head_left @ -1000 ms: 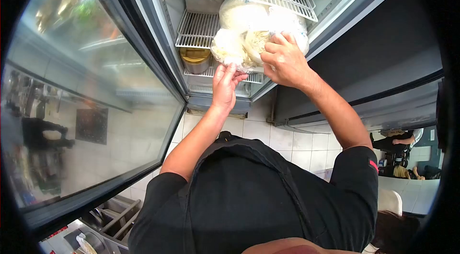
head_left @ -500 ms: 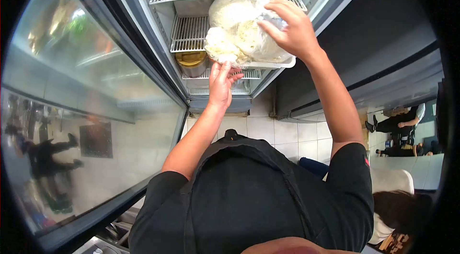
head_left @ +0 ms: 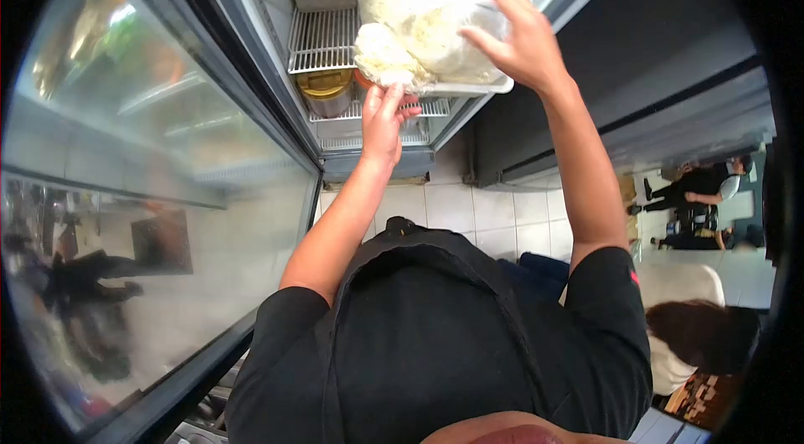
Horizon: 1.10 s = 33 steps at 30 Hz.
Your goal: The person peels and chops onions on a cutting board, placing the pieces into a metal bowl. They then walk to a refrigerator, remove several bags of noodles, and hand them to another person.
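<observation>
Clear plastic bags of pale shredded food (head_left: 431,25) lie on a white tray (head_left: 469,89) inside an upright fridge. My left hand (head_left: 385,121) is under the front left edge of a smaller pale bundle (head_left: 382,57), its fingertips touching it and its fingers apart. At the right side of the bags is my right hand (head_left: 521,42), thumb and fingers spread, close against the plastic. Whether it presses on the plastic cannot be told.
White wire shelves (head_left: 322,40) surround the bags. A gold-lidded container (head_left: 327,92) stands on the shelf below. The glass door (head_left: 167,193) is open on the left. Several people (head_left: 699,193) are at the right, one close by with dark hair (head_left: 699,331).
The view has shifted, so the fridge and bags sit a little higher. My right hand's fingers have moved slightly apart from the plastic at the top of the bags. My left hand keeps its place.
</observation>
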Available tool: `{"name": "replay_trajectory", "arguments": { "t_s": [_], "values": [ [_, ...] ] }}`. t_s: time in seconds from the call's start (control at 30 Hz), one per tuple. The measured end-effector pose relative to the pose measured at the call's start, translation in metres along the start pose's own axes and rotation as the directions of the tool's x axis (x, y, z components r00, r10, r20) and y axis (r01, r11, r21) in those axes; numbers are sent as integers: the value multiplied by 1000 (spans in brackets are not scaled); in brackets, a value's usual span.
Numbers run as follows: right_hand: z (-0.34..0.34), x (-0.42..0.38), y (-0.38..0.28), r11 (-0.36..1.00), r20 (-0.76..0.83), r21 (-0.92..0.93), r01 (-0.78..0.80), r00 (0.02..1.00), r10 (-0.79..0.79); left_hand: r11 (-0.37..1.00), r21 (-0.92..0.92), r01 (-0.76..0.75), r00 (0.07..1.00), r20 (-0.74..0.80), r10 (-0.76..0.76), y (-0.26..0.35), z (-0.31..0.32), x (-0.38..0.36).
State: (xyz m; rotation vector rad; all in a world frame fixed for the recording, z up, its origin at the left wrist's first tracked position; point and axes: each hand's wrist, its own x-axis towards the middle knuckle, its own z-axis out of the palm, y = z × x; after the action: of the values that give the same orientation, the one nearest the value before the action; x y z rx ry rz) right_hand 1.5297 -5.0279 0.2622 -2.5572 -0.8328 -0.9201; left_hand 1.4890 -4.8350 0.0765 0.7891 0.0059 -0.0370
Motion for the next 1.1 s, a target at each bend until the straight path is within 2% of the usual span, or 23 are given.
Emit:
{"name": "replay_trajectory", "arguments": {
  "t_s": [0.03, 0.1, 0.2, 0.3, 0.33, 0.43, 0.47, 0.5, 0.57, 0.67, 0.93, 1.07, 1.1],
  "values": [
    [17, -2, 2, 995, 68, -28, -99, 993, 101, 1000, 7, 3, 1000, 5, -3, 1, 2, 0],
    [35, 1, 8, 993, 70, -112, -30, 997, 38, 1000, 11, -5, 1000, 13, 5, 3, 5, 0],
    [36, 22, -11, 982, 58, -187, -32, 997, 44, 1000, -13, -20, 1000, -18, 20, -1, 7, -1],
    [42, 37, -13, 945, 230, -268, -188, 940, 253, 1000, -22, -17, 1000, -25, 16, 1, 7, -3],
    [45, 41, -11, 941, 231, -252, -227, 930, 286, 1000, -28, -15, 1000, -25, 15, 1, 7, -3],
    [51, 43, 9, 960, 166, -83, -268, 946, 278, 998, -56, -8, 1000, -16, 7, 0, 4, -2],
    [45, 45, 10, 849, 292, 160, -503, 846, 447, 998, -68, -13, 1000, -23, 11, 0, 5, -2],
    [52, 42, 29, 926, 169, 206, -317, 943, 286, 997, -77, -12, 1000, -15, 11, -1, 4, -3],
    [62, 42, 42, 788, 152, 474, -394, 917, 368, 995, -94, -14, 1000, -2, 14, -3, 1, -3],
    [52, 45, 30, 433, 294, 736, -521, 822, 488, 991, -133, -26, 1000, -8, 25, -1, 1, -7],
    [41, 64, 19, 158, 262, 893, -422, 772, 580, 986, -157, -58, 998, -41, 52, 9, 9, -27],
    [47, 62, 29, 39, 216, 959, -282, 811, 544, 989, -140, -47, 998, -44, 41, 8, 3, -28],
    [49, 61, 30, 31, 213, 960, -279, 795, 568, 989, -139, -45, 998, -57, 38, 9, 4, -28]
  ]
}}
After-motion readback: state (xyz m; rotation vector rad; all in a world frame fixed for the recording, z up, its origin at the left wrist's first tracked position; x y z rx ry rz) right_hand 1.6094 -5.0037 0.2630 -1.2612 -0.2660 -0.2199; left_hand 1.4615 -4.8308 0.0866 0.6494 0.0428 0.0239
